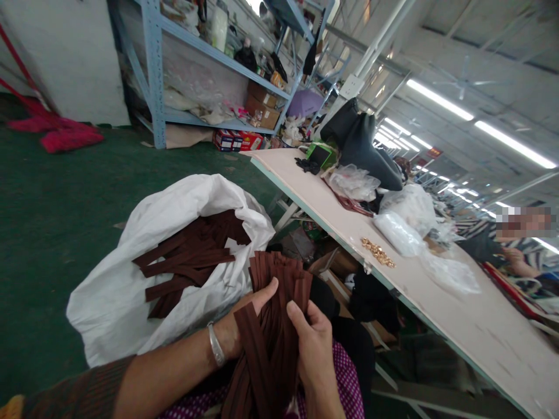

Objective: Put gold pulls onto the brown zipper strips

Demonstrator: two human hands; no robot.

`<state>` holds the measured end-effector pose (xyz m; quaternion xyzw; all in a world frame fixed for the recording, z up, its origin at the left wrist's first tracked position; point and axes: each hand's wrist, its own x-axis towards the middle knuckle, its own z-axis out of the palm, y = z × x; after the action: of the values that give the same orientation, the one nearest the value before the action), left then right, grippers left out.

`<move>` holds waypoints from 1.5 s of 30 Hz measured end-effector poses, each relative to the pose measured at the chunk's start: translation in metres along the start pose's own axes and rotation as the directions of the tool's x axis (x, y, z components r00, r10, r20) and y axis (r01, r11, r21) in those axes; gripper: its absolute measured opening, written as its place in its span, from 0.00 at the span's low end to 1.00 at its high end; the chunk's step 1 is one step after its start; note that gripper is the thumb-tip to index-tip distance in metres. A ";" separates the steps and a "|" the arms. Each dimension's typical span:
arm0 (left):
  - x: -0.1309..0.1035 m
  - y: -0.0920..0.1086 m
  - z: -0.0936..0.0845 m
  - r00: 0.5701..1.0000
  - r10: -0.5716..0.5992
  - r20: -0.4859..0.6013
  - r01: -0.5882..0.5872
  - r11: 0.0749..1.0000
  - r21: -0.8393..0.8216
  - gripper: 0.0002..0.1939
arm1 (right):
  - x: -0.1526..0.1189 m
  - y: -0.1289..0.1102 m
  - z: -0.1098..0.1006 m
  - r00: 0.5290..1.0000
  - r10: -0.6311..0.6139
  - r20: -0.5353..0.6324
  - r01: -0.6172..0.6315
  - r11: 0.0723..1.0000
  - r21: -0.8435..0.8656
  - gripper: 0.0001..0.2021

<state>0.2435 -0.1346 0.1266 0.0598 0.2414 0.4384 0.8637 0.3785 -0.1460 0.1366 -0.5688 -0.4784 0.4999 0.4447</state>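
Note:
A thick bundle of brown zipper strips point(279, 343) hangs over my lap, its upper ends gathered and roughly level. My left hand point(251, 308) is closed around the bundle from the left, thumb across the front. From the right, my right hand point(312, 337) grips the same strips, its thumb and fingers pinching their edge. One strip lies loosely over my left wrist side. Left of my hands, a white sack point(109, 297) stands with its mouth wide, holding more loose brown zipper strips point(187, 256). The lower ends of the bundle run out of the picture.
A long table point(437, 314) slants along my right, with gold metal pieces point(378, 252), plastic bags point(406, 227) and a black bag point(367, 145) on it. Cardboard boxes point(334, 273) sit beneath. Behind are a blue shelf point(157, 75) and red mop point(70, 131). A co-worker's arm point(519, 262) shows at right.

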 end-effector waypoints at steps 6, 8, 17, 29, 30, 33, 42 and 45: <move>0.002 -0.005 -0.005 1.000 0.014 -0.018 -0.014 1.000 0.013 0.18 | 0.004 -0.003 0.002 0.998 0.016 0.067 -0.019 0.998 0.054 0.16; 0.003 -0.006 -0.007 0.999 -0.019 -0.025 0.020 1.000 0.021 0.13 | 0.003 -0.006 0.007 0.999 -0.028 0.045 0.028 1.000 -0.004 0.15; 0.010 -0.005 -0.016 0.981 -0.188 -0.044 0.185 0.981 -0.065 0.16 | 0.000 0.003 0.004 0.987 -0.140 -0.075 0.124 0.975 -0.184 0.15; 0.005 0.002 -0.006 0.979 -0.183 -0.091 0.175 0.981 -0.082 0.19 | 0.004 -0.004 -0.028 0.972 -0.079 -0.221 0.089 0.995 0.036 0.17; 0.006 0.002 -0.006 0.977 -0.184 -0.104 0.178 0.982 -0.067 0.18 | 0.003 -0.011 -0.033 0.973 -0.065 -0.220 0.079 0.995 0.058 0.17; 0.009 0.001 -0.006 0.975 -0.190 -0.113 0.187 0.982 -0.029 0.17 | 0.001 -0.035 -0.038 0.993 -0.044 -0.113 0.047 0.999 0.027 0.15; 0.004 -0.004 0.003 0.988 -0.125 -0.091 0.122 0.992 -0.042 0.23 | 0.020 -0.019 0.017 0.915 -0.401 -0.034 0.339 0.813 -0.474 0.12; 0.003 -0.004 0.001 0.985 -0.119 -0.121 0.114 0.992 -0.053 0.15 | 0.019 -0.012 0.015 0.893 -0.449 -0.002 0.388 0.773 -0.503 0.08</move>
<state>0.2486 -0.1343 0.1253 -0.0016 0.2876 0.3954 0.8723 0.3633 -0.1251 0.1438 -0.5709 -0.6754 0.2148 0.4144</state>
